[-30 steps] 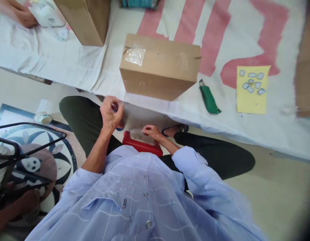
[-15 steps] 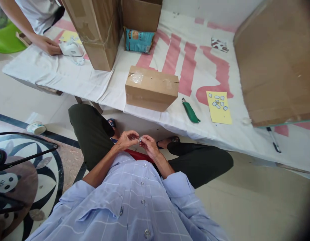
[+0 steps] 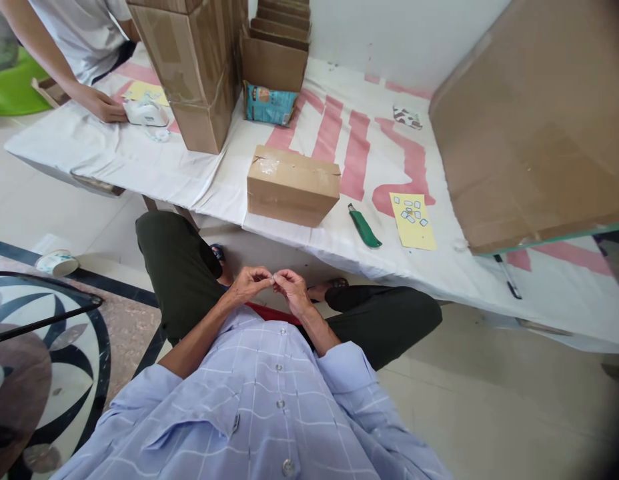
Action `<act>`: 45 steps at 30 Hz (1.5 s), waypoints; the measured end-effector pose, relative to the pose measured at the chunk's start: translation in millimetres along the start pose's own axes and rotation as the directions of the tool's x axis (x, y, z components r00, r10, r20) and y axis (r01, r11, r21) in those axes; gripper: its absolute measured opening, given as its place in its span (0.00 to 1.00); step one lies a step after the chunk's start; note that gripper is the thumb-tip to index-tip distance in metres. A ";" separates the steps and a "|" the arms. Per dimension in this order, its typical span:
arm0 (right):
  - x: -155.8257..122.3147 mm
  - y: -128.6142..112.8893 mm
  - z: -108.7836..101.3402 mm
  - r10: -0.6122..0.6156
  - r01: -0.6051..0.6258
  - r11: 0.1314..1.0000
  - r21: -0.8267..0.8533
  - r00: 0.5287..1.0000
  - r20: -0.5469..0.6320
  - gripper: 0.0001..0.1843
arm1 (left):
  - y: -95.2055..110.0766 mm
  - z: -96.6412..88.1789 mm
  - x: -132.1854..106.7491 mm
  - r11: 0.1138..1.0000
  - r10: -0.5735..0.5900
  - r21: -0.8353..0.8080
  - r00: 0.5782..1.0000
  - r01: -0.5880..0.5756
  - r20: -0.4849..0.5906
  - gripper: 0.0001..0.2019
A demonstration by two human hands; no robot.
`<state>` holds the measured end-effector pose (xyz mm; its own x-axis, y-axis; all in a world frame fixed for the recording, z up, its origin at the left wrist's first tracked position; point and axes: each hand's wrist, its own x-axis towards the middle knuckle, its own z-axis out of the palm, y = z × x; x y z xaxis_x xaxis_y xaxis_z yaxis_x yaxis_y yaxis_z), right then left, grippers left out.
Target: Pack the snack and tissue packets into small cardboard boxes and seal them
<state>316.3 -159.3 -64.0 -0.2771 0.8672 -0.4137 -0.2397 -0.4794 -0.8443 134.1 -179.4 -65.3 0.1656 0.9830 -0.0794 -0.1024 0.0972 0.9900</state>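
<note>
Over my lap, my left hand (image 3: 248, 283) and my right hand (image 3: 291, 289) meet at the fingertips, both pinched closed. Between them is a tiny whitish piece (image 3: 273, 280), too small to name and mostly covered by the fingers. In front of my hands, near the table's edge, lies a closed brown cardboard box (image 3: 292, 190) with clear tape on it. Right of the box is a green utility knife (image 3: 364, 225). Farther right, a yellow card (image 3: 412, 221) bears several small pale, dark-outlined pieces.
A tall cardboard stack (image 3: 197, 80) stands at left, beside a blue packet (image 3: 269, 105) in an open carton. A large cardboard sheet (image 3: 534, 133) leans at right, near a pen (image 3: 508, 277). At far left, another person's hand (image 3: 107, 107) touches a white device (image 3: 145, 112).
My fingertips have come closer together around the tiny piece. The view has shifted, so the table's things sit farther left. The other person's hand stays by the white device.
</note>
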 end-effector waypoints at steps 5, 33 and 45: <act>-4.7 -6.4 -3.3 0.039 -0.044 0.998 0.049 0.994 0.099 0.26 | 7.4 1.4 -1.8 0.998 0.017 -0.055 0.999 -0.015 0.034 0.23; -16.9 -16.2 -5.7 -0.132 0.135 0.989 -0.061 0.989 0.063 0.23 | 20.5 6.2 -2.8 0.988 0.074 0.134 0.996 -0.080 0.049 0.25; -15.7 -106.2 -84.6 -0.505 0.428 0.832 -0.354 0.847 -0.164 0.16 | 60.6 16.1 32.3 0.835 0.381 0.474 0.916 -0.281 -0.128 0.13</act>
<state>424.8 -110.6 3.3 0.0389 0.9990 0.0203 0.0119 0.0198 -0.9997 149.0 -144.3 -6.0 -0.0130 0.9570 0.2898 0.3327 -0.2691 0.9038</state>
